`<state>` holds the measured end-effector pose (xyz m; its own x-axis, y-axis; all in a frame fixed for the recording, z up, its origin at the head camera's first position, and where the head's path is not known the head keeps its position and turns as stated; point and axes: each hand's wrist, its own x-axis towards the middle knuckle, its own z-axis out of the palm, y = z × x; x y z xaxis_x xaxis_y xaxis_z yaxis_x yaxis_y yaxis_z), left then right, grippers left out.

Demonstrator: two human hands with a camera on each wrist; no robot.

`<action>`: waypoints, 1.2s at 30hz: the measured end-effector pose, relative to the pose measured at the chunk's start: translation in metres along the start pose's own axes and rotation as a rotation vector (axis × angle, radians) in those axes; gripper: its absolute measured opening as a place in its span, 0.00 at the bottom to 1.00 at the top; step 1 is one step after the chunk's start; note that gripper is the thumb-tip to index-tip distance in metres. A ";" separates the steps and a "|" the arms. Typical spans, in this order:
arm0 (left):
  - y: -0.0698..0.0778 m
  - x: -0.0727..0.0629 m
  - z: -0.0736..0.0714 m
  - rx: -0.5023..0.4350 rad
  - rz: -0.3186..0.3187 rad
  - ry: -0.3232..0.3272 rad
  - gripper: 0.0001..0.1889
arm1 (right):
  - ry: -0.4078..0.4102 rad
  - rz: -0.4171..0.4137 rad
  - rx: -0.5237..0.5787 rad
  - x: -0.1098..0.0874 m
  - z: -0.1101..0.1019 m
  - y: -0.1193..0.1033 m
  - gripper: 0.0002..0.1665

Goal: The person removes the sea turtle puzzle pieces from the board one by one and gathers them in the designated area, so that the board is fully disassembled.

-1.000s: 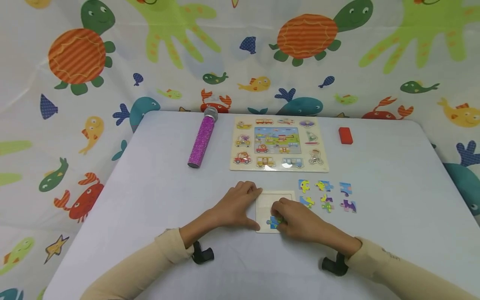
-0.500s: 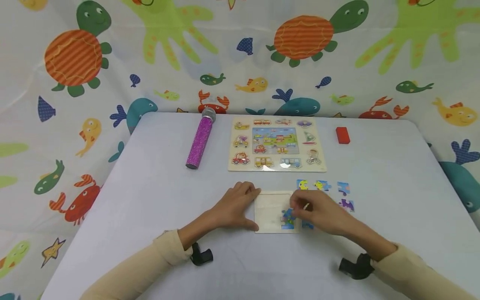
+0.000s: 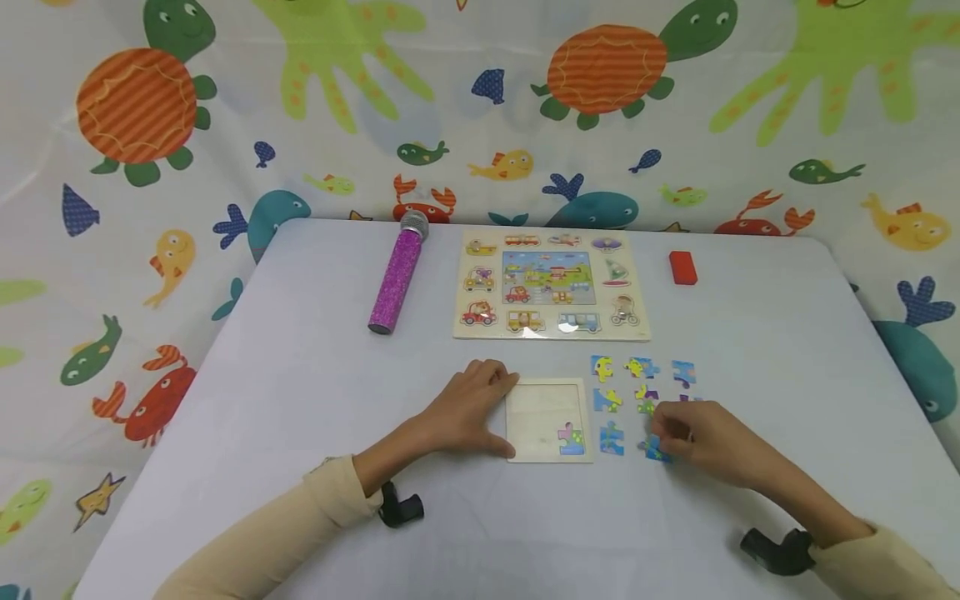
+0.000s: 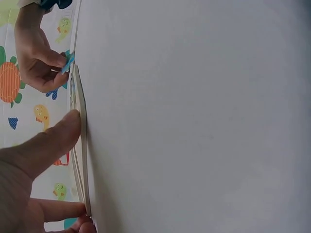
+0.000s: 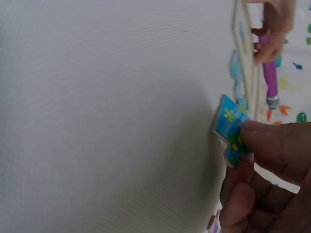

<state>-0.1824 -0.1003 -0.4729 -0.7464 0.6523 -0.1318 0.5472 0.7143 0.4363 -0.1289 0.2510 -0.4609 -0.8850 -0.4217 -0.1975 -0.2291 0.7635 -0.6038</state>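
Observation:
A shallow wooden puzzle tray (image 3: 536, 417) lies on the table, one pink, green and blue jigsaw piece (image 3: 572, 440) in its lower right corner. My left hand (image 3: 468, 412) grips the tray's left side, thumb by the near corner and fingers by the far one; the left wrist view shows the thumb (image 4: 65, 131) against its edge. Right of the tray, my right hand (image 3: 701, 437) pinches a blue and green jigsaw piece (image 5: 233, 124) with yellow flowers between thumb and fingers. Another blue piece (image 3: 611, 438) lies between tray and right hand.
Several loose jigsaw pieces (image 3: 602, 367) lie in rows right of the tray. Behind stand a vehicle peg puzzle board (image 3: 552, 329), a glittery purple microphone (image 3: 396, 279) and a red block (image 3: 682, 267). A sea-animal cloth (image 3: 450, 92) hangs behind the white table (image 3: 300, 350).
My right hand has moved right, from over the tray to the loose pieces, carrying the blue piece. The piece in the tray's corner is now uncovered. My left hand stays on the tray.

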 end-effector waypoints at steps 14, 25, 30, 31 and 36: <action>0.000 -0.001 -0.002 -0.002 -0.003 0.007 0.54 | 0.183 -0.109 -0.397 0.008 0.026 -0.036 0.18; 0.002 0.002 -0.001 0.002 -0.006 -0.002 0.55 | 0.153 -0.164 -0.435 0.017 0.037 -0.046 0.23; 0.002 0.002 -0.001 -0.006 -0.008 -0.011 0.55 | 0.147 -0.190 -0.439 0.018 0.035 -0.049 0.23; 0.002 0.002 -0.001 -0.006 -0.008 -0.013 0.55 | 0.152 -0.196 -0.440 0.018 0.035 -0.051 0.24; 0.002 0.000 -0.002 -0.005 -0.011 -0.014 0.55 | 0.143 -0.259 -0.412 0.030 0.037 -0.067 0.24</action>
<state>-0.1816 -0.0993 -0.4702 -0.7469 0.6480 -0.1490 0.5370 0.7200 0.4395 -0.1245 0.1689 -0.4549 -0.8181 -0.5735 0.0438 -0.5638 0.7846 -0.2581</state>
